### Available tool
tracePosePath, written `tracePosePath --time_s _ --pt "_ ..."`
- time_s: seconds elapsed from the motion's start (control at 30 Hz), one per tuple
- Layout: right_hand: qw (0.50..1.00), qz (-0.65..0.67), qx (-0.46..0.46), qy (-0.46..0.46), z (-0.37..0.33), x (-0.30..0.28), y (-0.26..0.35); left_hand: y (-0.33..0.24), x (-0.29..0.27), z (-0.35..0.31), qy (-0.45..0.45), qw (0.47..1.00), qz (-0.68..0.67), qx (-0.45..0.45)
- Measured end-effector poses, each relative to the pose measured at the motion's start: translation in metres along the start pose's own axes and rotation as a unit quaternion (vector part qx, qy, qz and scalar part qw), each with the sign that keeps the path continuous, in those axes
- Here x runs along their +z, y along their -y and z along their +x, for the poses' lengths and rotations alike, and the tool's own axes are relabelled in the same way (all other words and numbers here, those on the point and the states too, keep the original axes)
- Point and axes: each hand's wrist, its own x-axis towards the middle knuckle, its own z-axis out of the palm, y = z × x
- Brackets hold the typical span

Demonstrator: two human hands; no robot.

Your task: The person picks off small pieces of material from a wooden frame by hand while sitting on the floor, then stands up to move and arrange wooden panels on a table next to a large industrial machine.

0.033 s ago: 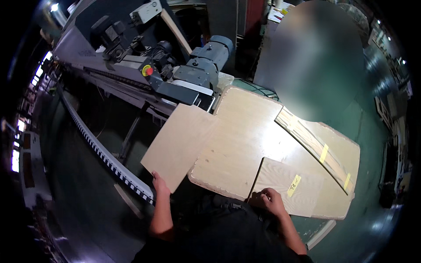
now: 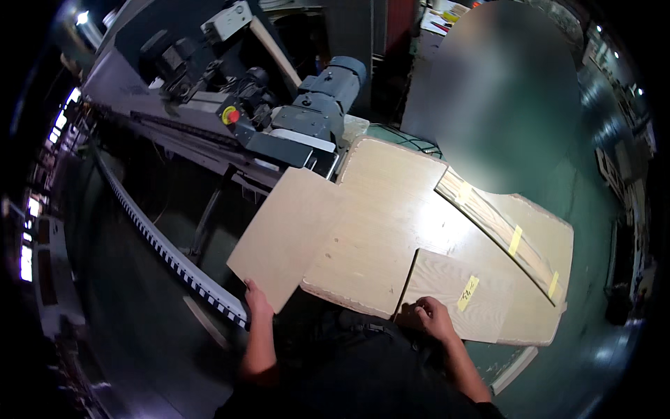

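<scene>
My left hand (image 2: 258, 299) is closed on the near corner of a plain, light-brown wooden panel (image 2: 289, 230). Its thumb lies on top, and the other fingers are hidden below. That panel's right side overlaps the left part of a pale worktable (image 2: 377, 202), while its left side juts out past the table. Over the near left part of a second wood-grain panel (image 2: 447, 279), which carries a yellow tape label (image 2: 467, 293), my right hand (image 2: 434, 318) is held with curled fingers. Whether anything is between those fingers is hidden.
Beyond the table stands a machine with a grey motor (image 2: 331, 87) and a red stop button (image 2: 232, 116). Wood strips with yellow tape (image 2: 495, 227) lie across the table's right side. A blurred person (image 2: 506, 105) stands across from me. A striped rail (image 2: 164, 244) curves along the left.
The plain panel and my left hand have shifted slightly to the right and toward me. My right hand stays at nearly the same place over the labelled panel.
</scene>
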Motion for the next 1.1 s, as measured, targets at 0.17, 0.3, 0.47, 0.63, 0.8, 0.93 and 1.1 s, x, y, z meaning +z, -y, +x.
tracePosePath --time_s 0.17,0.3,0.47,0.63,0.8,0.93,1.1 --pt "0.984 0.171 -0.031 0.050 0.021 -0.015 0.021 0.035 -0.008 -0.030 0.079 0.992 0.081 -0.062" --pt "0.933 0.297 -0.189 0.073 0.022 -0.023 0.092 0.040 0.016 -0.052 0.252 0.956 0.110 -0.103" --pt "0.907 0.225 -0.352 0.047 -0.033 -0.053 0.147 0.050 0.065 -0.058 0.387 0.885 0.149 -0.211" --pt "0.888 0.253 -0.383 -0.022 -0.055 -0.068 0.154 0.042 0.117 -0.070 0.442 0.824 0.264 -0.237" --pt "0.898 0.346 -0.253 -0.101 -0.074 -0.080 0.112 0.047 0.140 -0.067 0.462 0.833 0.251 -0.170" --pt "0.866 0.431 -0.044 -0.251 -0.101 -0.083 0.065 0.062 0.177 -0.087 0.451 0.842 0.276 -0.110" --pt "0.857 0.400 -0.136 -0.294 -0.130 -0.084 0.052 0.099 0.200 -0.106 0.449 0.818 0.321 -0.160"
